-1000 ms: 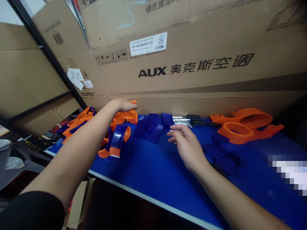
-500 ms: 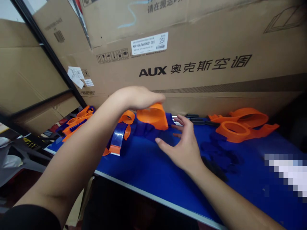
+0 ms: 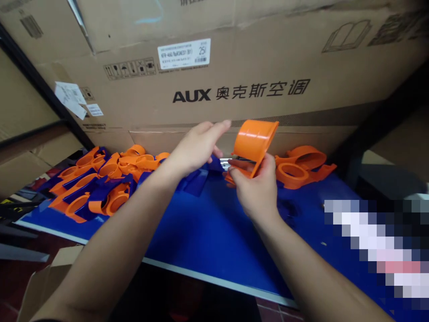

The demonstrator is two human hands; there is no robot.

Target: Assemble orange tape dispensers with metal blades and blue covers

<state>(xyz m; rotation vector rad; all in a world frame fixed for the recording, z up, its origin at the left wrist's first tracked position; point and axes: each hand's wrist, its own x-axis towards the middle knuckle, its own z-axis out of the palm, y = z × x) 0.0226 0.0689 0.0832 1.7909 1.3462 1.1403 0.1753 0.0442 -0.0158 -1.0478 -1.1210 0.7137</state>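
My right hand (image 3: 257, 192) grips an orange tape dispenser part (image 3: 253, 139) by its flat arm. The part's round drum stands raised above my fingers, tilted. To the left of it, my left hand (image 3: 201, 145) is empty, with its fingers stretched out and apart from the drum. Below and behind my left hand lie dark blue plastic pieces (image 3: 197, 181), partly covered by the hand and forearm. Small shiny metal strips (image 3: 226, 163) show between the two hands.
Orange and blue dispenser parts (image 3: 110, 170) are heaped on the left of the blue table (image 3: 201, 237). More orange parts (image 3: 293, 174) lie at right. A large cardboard box (image 3: 134, 107) stands behind, and an open carton (image 3: 43, 286) is below the table edge.
The orange dispenser part has passed from my left hand to my right, which has closed on it. My left hand has let go and opened. The view has turned, showing more of the left heap.
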